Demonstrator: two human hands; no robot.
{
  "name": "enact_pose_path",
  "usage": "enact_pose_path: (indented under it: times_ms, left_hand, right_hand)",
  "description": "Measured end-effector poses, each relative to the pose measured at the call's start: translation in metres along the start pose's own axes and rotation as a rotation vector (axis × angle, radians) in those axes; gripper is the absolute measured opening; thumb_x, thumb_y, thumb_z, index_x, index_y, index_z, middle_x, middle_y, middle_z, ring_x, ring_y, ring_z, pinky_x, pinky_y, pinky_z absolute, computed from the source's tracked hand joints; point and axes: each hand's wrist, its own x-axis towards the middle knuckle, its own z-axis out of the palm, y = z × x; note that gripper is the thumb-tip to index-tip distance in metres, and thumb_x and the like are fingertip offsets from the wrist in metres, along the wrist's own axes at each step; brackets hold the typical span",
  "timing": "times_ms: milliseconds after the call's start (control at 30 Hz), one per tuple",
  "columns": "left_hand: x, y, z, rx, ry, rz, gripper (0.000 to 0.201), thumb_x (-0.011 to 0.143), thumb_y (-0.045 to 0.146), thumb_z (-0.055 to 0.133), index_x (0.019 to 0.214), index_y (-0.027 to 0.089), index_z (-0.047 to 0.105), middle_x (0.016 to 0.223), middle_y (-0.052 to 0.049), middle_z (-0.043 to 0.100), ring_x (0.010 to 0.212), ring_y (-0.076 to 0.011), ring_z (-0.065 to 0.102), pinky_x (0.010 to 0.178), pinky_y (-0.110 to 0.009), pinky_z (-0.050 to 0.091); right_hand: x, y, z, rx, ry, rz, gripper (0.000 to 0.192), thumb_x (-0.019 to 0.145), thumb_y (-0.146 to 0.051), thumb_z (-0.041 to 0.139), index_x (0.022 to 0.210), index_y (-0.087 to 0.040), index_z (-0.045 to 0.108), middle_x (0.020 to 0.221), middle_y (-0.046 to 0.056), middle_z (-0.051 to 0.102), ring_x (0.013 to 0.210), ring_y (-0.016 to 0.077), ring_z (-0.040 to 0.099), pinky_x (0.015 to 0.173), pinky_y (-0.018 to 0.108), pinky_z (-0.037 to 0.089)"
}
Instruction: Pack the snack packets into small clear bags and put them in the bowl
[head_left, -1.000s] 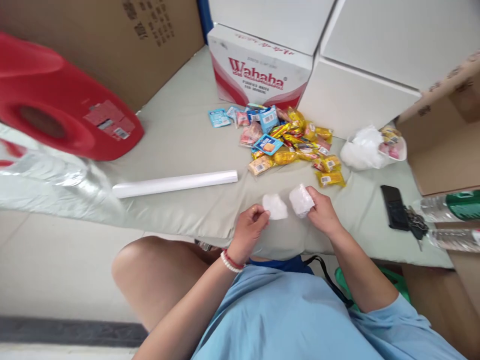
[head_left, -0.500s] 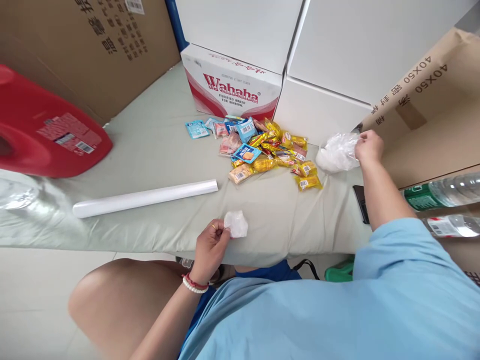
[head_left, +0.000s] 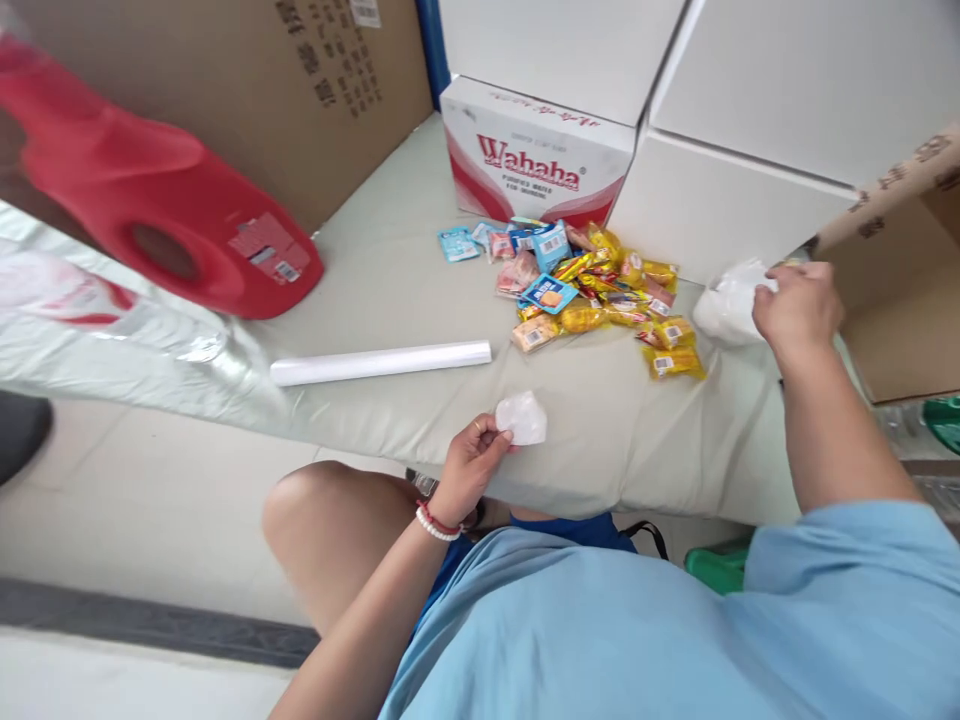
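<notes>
- Crumpled clear bag [head_left: 522, 418] sits pinched between the thumb and fingertips of our left hand [head_left: 472, 468], just above the near edge of the table [head_left: 375, 290]; we grasp it by its left side and the rest of it rests against the grey-green cloth.
- We wear a bead bracelet [head_left: 436, 523] on the left wrist, below which our bare knee and light blue shirt fill the near part of the view.
- Beyond the left hand, we see a white roll [head_left: 380, 363] lying flat on the cloth, nearly parallel to the table edge and well apart from both hands.
- Further out and to the right, our right hand [head_left: 797, 308] is stretched across the table and closed on a white plastic bag [head_left: 726, 305], fingers curled over its right side; how firmly we grip it we cannot tell.
- Just left of that bag lies a pile of snack packets [head_left: 592, 290], yellow, blue and pink wrappers heaped together, with a few loose blue ones at its far left.
- At the far left we see a big red jug [head_left: 161, 215] lying on its side over a sheet of clear plastic.
- Behind the pile stands a Wahaha carton [head_left: 536, 165], with white boxes [head_left: 720, 130] stacked to its right and brown cardboard boxes on either flank.
</notes>
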Motion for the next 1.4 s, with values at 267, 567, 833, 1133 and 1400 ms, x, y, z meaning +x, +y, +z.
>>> enact_pose_path:
  times_ms: [267,567,833,1133,1400]
  left_hand:
    - [-0.006,-0.002,0.001,-0.207,-0.125,-0.064,0.029,0.091,0.047,0.073,0.09,0.02,0.064,0.084,-0.001,0.072,0.077,-0.0138,0.065,0.08,-0.029,0.051]
    - [-0.02,0.002,0.012,0.303,0.18,0.284,0.05,0.083,0.048,0.081,0.121,0.022,0.061,0.111,-0.009,0.064,0.093,-0.0194,0.061,0.073,-0.03,0.051]
    - [-0.019,0.001,0.011,0.129,0.17,0.184,0.018,0.09,0.038,0.073,0.088,0.02,0.07,0.082,-0.002,0.065,0.073,-0.0138,0.056,0.072,-0.028,0.046]
    - [-0.017,0.012,-0.012,-0.002,0.396,0.091,0.03,0.08,0.044,0.083,0.09,0.02,0.067,0.085,0.0,0.064,0.075,-0.0111,0.055,0.068,-0.023,0.045]
    - [-0.014,0.017,0.032,-0.018,0.05,0.004,0.031,0.079,0.046,0.084,0.083,0.019,0.07,0.085,-0.003,0.068,0.082,-0.0162,0.062,0.071,-0.027,0.051]
  right_hand:
    - [-0.184,-0.127,0.044,1.076,-0.882,0.342,0.043,0.081,-0.062,0.074,0.103,-0.025,0.076,0.084,0.003,0.071,0.056,0.0124,0.047,0.048,0.028,0.038]
    - [-0.213,-0.176,0.071,1.363,-0.916,0.516,0.047,0.064,-0.058,0.09,0.08,-0.02,0.066,0.056,-0.008,0.049,0.046,0.0057,0.035,0.04,0.02,0.024]
    - [-0.21,-0.178,0.068,1.384,-0.896,0.482,0.044,0.064,-0.053,0.091,0.078,-0.02,0.066,0.061,-0.006,0.053,0.048,0.0054,0.037,0.043,0.02,0.028]
    - [-0.216,-0.139,0.068,1.306,-0.698,0.485,0.04,0.07,-0.053,0.087,0.082,-0.022,0.065,0.068,-0.005,0.052,0.052,0.0075,0.038,0.047,0.022,0.029]
    - [-0.239,-0.165,0.059,1.093,-0.577,0.065,0.019,0.087,-0.042,0.076,0.086,-0.025,0.069,0.085,0.001,0.062,0.074,0.0148,0.055,0.069,0.029,0.046]
